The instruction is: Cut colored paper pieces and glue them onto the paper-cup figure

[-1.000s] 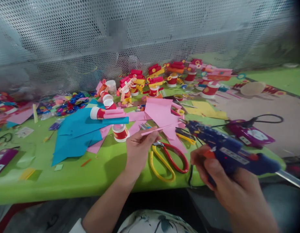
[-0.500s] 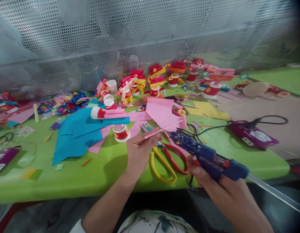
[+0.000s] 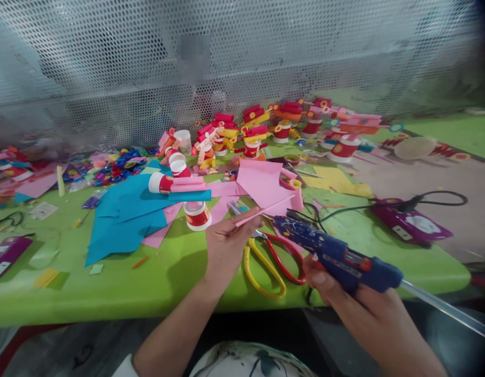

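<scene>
Between the fingers of my left hand (image 3: 229,243) is a thin pink paper strip (image 3: 279,203), slanting up to the right. My right hand (image 3: 352,309) is wrapped round a blue glue gun (image 3: 321,246) with a clear glue stick (image 3: 442,305) sticking out of its back. The gun's nozzle is close to the strip; I cannot tell if they touch. Scissors (image 3: 264,267) with one yellow and one red handle lie under and between my hands. Left of my left hand stands a red and white paper cup (image 3: 197,217), with pink and blue paper rolls (image 3: 191,195) just behind it.
Blue paper sheets (image 3: 124,220) and pink paper (image 3: 262,180) spread over the green table (image 3: 120,293). Several paper cup models (image 3: 252,141) line the back, before a perforated metal screen (image 3: 148,63). A purple box (image 3: 409,220) with a black cord lies at right, another purple box (image 3: 9,254) at left.
The view has shifted very slightly. Both hands keep nearly the same pose, with the pink strip and the glue gun still held close together.
</scene>
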Motion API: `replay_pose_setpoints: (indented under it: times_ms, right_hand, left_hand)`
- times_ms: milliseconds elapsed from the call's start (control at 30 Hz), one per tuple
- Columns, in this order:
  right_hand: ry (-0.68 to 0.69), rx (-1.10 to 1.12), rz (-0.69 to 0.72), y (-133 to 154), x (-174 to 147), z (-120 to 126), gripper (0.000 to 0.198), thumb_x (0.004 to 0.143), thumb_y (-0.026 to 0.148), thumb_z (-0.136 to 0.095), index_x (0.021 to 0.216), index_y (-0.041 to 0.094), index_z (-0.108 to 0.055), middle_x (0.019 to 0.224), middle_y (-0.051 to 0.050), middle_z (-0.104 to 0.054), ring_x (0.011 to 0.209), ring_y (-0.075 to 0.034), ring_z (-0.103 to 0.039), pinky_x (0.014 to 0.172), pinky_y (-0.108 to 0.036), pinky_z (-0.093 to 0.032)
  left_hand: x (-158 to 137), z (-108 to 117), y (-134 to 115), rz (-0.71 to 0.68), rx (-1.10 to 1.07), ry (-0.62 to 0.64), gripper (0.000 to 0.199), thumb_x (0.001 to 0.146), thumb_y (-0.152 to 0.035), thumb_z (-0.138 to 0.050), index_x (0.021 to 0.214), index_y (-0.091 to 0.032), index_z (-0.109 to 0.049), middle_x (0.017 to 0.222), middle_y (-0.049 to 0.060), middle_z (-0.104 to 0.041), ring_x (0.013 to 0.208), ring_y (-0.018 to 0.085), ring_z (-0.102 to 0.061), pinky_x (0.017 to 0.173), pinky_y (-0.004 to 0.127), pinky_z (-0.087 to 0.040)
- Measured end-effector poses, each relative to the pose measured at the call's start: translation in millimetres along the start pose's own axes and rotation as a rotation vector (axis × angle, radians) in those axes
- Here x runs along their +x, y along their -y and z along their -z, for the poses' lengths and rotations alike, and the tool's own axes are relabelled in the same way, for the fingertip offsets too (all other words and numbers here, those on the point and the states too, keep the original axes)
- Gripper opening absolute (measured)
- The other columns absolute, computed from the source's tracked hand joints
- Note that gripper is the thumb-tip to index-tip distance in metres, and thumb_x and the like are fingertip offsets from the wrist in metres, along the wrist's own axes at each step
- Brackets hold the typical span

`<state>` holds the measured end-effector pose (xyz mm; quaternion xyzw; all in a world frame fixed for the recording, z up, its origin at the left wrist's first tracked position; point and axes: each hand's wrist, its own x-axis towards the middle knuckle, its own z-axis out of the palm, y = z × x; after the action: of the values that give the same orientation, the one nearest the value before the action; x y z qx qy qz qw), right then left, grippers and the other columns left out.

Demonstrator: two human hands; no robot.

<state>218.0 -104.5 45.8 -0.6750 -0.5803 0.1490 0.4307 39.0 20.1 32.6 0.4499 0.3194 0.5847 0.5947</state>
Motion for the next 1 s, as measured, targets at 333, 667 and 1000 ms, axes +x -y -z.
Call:
replay_pose_setpoints:
  times_ms: [333,667,1000]
  right_hand:
    - [-0.066,0.019,-0.085,6.2,-3.8,-6.8,0.058,0.093,0.079,-0.062,0.074,0.026,-0.075,0.065,-0.001,-0.068,0.062,-0.022,-0.063,0.060,-0.031,-0.055]
    - [-0.071,0.011,-0.104,9.0,-5.2,-8.0,0.060,0.092,0.082,-0.061,0.074,0.027,-0.076,0.066,-0.002,-0.071,0.064,-0.025,-0.068,0.064,-0.034,-0.059]
    - [-0.062,-0.042,-0.091,7.5,-3.4,-5.9,0.060,0.094,0.081,-0.057,0.072,0.027,-0.073,0.063,-0.002,-0.065,0.058,-0.023,-0.060,0.064,-0.035,-0.058]
  left_hand:
    - [0.2,-0.5,-2.3,-0.020,0.018,-0.002,0.026,0.077,-0.039,-0.095,0.100,-0.025,-0.089,0.088,0.007,-0.087,0.077,0.019,-0.081,0.077,0.030,-0.067]
    - [-1.0,0.1,-2.6,-0.016,0.053,-0.021,0.026,0.078,-0.038,-0.094,0.100,-0.024,-0.090,0.086,0.007,-0.086,0.077,0.019,-0.080,0.074,0.029,-0.066]
    - [-1.4,-0.5,-3.9,-0.027,0.028,-0.011,0.023,0.079,-0.035,-0.094,0.100,-0.028,-0.089,0.085,0.005,-0.086,0.076,0.016,-0.080,0.074,0.026,-0.066]
